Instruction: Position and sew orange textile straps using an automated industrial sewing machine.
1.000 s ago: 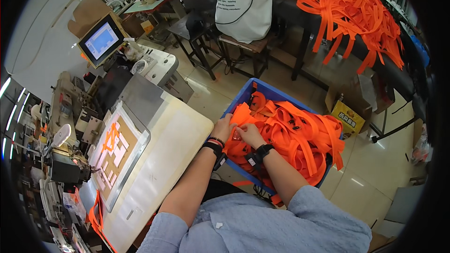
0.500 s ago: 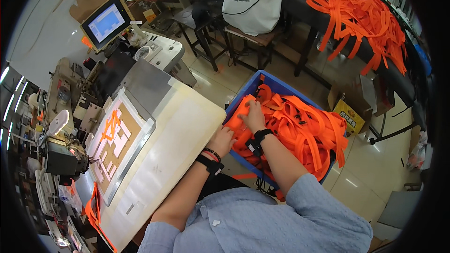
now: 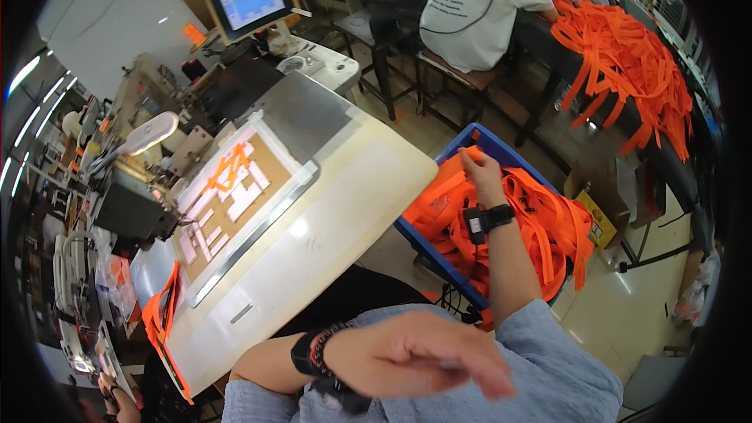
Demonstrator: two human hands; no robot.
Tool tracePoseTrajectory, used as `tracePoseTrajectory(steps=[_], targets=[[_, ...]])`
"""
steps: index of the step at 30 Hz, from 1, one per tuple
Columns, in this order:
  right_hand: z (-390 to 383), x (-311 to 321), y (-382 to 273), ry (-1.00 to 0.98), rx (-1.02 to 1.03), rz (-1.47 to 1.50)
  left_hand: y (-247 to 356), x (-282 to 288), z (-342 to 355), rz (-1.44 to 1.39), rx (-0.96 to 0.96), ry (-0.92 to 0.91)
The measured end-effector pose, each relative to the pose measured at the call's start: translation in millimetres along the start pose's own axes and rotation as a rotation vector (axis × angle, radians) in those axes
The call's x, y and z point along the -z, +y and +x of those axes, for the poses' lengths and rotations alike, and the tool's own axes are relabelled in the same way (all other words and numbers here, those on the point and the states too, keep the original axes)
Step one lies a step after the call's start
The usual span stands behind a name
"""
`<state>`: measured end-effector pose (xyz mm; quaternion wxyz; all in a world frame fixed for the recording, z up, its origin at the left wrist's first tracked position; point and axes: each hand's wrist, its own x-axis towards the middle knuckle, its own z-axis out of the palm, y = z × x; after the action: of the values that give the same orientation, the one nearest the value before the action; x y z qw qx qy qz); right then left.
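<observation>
A blue plastic crate [image 3: 439, 260] piled with bright orange webbing straps [image 3: 540, 219] stands beside the worktable. Over its far left part, my right hand [image 3: 482, 175] is closed, its fingers pinching an orange strap [image 3: 442, 188] at the top of the heap. My left hand [image 3: 419, 352] is raised low in front of my shirt, slightly blurred. Its fingers are stretched out and hold nothing visible. Both wrists wear black bands with small devices.
On the pale worktable [image 3: 352, 196], a sewing template [image 3: 266, 168] carries orange strap pieces, beside a machine head [image 3: 129, 200] and lamp. A screen [image 3: 251, 4] stands behind. Ahead, a seated person [image 3: 474, 12] works near another orange strap heap [image 3: 627, 70]. Straps hang off the table's near-left corner.
My left hand has left the crate and swung back toward my body. My right hand stays at the straps. The view has shifted, so the scene sits further right.
</observation>
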<state>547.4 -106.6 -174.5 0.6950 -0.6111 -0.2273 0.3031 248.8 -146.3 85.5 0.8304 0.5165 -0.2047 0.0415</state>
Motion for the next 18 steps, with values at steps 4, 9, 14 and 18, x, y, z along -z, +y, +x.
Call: tracePoseTrajectory(steps=[4, 9, 14, 18], targets=[[-21.4, 3.8, -72.9, -0.085, 0.007, -0.071, 21.9, -68.1, -1.1, -0.686, -0.057, -0.054], [-59.6, -22.4, -152.5, -0.293, 0.156, 0.036, 37.5, -115.6, -19.5, -0.904, -0.225, -0.014], [-95.8, -101.2, -211.6, -0.591, 0.12, 0.06, 42.6, -118.3, -64.4, -0.631, -0.312, -0.081], [-119.9, -173.4, -234.6, -0.889, 0.063, -0.079, 86.8, -83.6, -120.4, -0.2, -0.198, 0.022]])
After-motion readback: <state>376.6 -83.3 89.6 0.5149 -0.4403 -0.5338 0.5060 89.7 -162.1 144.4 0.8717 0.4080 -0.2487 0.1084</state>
